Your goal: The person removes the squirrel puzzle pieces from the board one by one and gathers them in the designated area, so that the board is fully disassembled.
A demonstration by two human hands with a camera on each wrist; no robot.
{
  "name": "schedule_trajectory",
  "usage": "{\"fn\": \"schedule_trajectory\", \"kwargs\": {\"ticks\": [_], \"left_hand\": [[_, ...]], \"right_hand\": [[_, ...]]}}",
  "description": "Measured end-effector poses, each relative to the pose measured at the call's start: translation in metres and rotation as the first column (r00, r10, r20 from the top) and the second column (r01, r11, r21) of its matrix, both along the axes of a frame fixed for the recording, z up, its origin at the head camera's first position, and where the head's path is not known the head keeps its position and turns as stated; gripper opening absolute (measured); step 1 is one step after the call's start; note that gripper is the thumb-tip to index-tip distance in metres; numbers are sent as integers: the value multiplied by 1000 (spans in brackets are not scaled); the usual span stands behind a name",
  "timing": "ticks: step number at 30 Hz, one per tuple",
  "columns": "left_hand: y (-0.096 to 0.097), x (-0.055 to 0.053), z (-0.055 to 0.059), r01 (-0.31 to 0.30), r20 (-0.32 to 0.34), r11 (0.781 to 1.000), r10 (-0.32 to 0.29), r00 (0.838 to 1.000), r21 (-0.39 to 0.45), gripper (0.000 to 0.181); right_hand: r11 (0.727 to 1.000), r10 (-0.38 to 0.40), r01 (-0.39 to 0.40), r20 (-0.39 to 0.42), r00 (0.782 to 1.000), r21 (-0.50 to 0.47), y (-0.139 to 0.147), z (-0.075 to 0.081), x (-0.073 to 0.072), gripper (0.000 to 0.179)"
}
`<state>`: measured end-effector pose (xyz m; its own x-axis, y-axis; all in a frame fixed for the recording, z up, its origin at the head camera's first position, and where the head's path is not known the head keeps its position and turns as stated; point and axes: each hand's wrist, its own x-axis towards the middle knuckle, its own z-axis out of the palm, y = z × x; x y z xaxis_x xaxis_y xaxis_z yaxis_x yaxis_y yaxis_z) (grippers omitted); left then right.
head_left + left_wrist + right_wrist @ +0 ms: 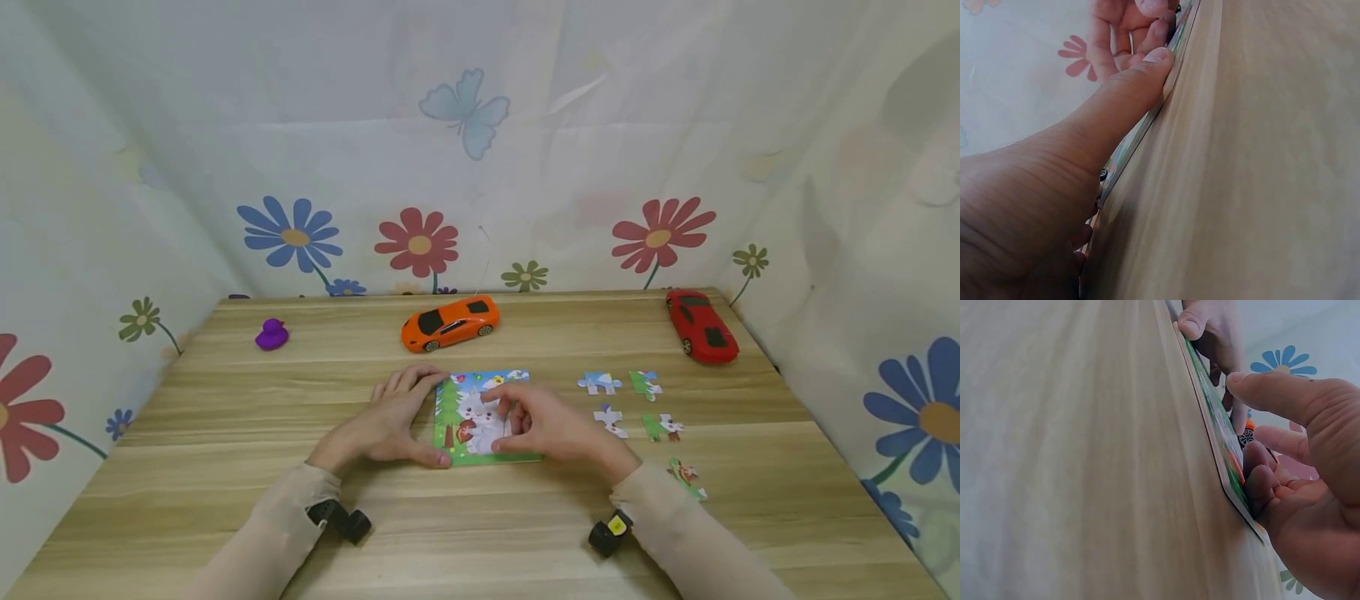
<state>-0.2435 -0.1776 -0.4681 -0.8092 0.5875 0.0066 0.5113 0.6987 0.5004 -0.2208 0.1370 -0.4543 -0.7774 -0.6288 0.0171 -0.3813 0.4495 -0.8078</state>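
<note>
A jigsaw puzzle board (480,417) with a white cartoon animal and a green tree lies on the wooden table. My left hand (393,421) spans its left side, thumb on the near left corner and fingertips by the far left corner. The left wrist view shows that thumb (1141,78) resting along the board's edge. Over the right part is my right hand (551,423), thumb and index finger spread apart with nothing between them. Its lower fingers (1261,481) are bent and touch the board in the right wrist view. The hand hides part of the picture.
Several loose puzzle pieces, among them a blue-and-white piece (600,383) and a brown-and-green piece (686,477), lie right of the board. Farther back are a purple rubber duck (272,335), an orange toy car (452,323) and a red toy car (701,327). Flowered curtains (555,183) surround the table (480,525).
</note>
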Motion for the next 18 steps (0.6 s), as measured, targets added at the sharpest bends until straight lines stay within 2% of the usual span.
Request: {"fn": "schedule_trajectory", "kwargs": {"ticks": [9,18], "left_hand": [[-1,0,0,3,-5,1000,-3,1000,-1,132],[-1,0,-1,2,-4,1000,-2,1000,-13,134]], "right_hand": [[998,14,-9,-81,997,54,-5,-2,3,65],[987,16,7,-141,990,160,-8,-2,7,57]]}}
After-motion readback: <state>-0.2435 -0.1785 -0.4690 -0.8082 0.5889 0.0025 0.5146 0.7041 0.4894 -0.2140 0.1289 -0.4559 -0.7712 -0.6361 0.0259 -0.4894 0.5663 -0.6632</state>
